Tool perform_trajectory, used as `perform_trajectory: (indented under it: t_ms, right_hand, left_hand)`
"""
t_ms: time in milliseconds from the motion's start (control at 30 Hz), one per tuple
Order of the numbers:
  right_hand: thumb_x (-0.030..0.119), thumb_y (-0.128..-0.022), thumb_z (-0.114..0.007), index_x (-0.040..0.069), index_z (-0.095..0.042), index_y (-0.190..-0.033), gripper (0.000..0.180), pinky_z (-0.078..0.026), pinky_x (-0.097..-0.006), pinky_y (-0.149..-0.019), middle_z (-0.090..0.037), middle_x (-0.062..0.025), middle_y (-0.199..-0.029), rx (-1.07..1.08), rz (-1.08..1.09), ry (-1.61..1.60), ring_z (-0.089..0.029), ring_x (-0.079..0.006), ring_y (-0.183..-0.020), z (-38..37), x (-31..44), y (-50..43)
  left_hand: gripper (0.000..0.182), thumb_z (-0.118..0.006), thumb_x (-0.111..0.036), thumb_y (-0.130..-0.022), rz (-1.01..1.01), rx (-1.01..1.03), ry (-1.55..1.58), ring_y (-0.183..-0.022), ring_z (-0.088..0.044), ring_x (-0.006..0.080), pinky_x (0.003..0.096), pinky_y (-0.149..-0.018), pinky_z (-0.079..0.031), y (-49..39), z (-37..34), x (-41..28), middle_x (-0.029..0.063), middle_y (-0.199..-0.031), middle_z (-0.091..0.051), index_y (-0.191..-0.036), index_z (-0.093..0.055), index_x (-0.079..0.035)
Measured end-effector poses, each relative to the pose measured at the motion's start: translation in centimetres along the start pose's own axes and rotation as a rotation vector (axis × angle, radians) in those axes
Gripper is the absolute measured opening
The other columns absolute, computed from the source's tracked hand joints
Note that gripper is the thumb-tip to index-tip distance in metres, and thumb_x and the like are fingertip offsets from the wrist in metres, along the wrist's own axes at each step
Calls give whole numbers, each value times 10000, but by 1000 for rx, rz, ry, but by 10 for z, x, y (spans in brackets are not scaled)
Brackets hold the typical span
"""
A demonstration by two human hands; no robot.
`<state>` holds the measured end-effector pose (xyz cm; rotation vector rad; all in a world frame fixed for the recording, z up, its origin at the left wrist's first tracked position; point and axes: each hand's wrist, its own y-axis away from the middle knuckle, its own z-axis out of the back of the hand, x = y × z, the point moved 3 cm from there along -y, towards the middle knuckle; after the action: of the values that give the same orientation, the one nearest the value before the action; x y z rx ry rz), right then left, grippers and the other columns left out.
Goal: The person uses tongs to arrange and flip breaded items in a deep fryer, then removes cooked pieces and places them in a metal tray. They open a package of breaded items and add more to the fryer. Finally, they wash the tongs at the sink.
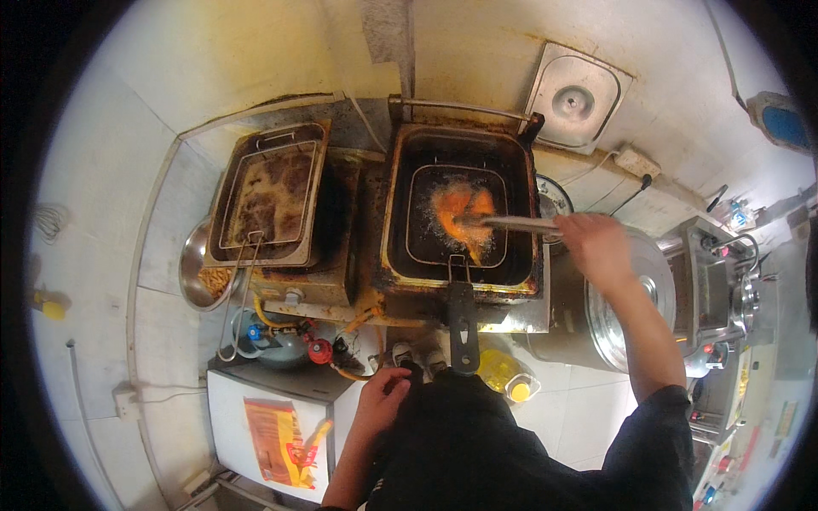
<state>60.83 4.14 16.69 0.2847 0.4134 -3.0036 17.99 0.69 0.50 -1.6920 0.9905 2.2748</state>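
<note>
My right hand (pixel 594 246) grips the handle of a metal utensil (pixel 521 223), possibly tongs, blurred by motion. Its far end is at the orange food pieces (pixel 459 207), which lie in bubbling oil inside a wire frying basket (pixel 409 223). That basket sits in the right-hand deep fryer (pixel 525 268), and its black handle (pixel 464 326) points towards my body. Low by my waist hangs my left hand (pixel 383 393), its fingers loosely bent and nothing visible in it.
A second fryer (pixel 323 191) at left holds a basket in brownish, foamy oil. Beside it is a steel bowl (pixel 192 265) with fried food. Below are a gas cylinder (pixel 284 348) with a red regulator (pixel 319 350) and an oil jug (pixel 501 370). A lidded pot (pixel 661 281) stands right.
</note>
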Motion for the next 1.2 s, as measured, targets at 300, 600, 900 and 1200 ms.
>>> perform_trajectory:
  t_ms: [300,600,900,1200]
  right_hand:
    - [256,-894,-740,52,-728,-1014,237,-460,-351,-616,-616,-87,-674,169,-474,-651,-575,-219,-628,23,-62,-3]
    - [203,-939,-742,14,-719,-983,195,-384,-240,-547,-556,57,-716,278,-663,-1134,-488,-52,-627,25,-66,23]
    - [172,-851,-755,93,-725,-1130,291,-551,-404,-708,-727,-98,-945,-84,-294,-175,-713,-301,-824,31,2,14]
    - [196,-865,-670,140,-685,-1148,289,-525,-367,-660,-668,-4,-905,-174,-11,83,-656,-214,-741,17,47,4]
  left_hand:
    - [339,-504,-291,-1063,-49,90,-37,-875,-581,115,267,-806,-478,-5,7,12,35,-995,-663,-1186,-672,-23]
    - [506,-454,-390,-1016,69,257,242,-963,-622,170,327,-856,-477,-10,6,18,95,-1040,-683,-1272,-625,12]
    - [1065,-649,-584,-906,-208,572,235,-1475,-388,326,449,-1194,-295,-10,-10,-27,193,-1487,-508,-1639,-77,-65]
    - [788,-719,-305,-955,-36,671,-52,-1421,-454,323,429,-1162,-383,-15,-20,-27,189,-1542,-468,-1588,-309,-79]
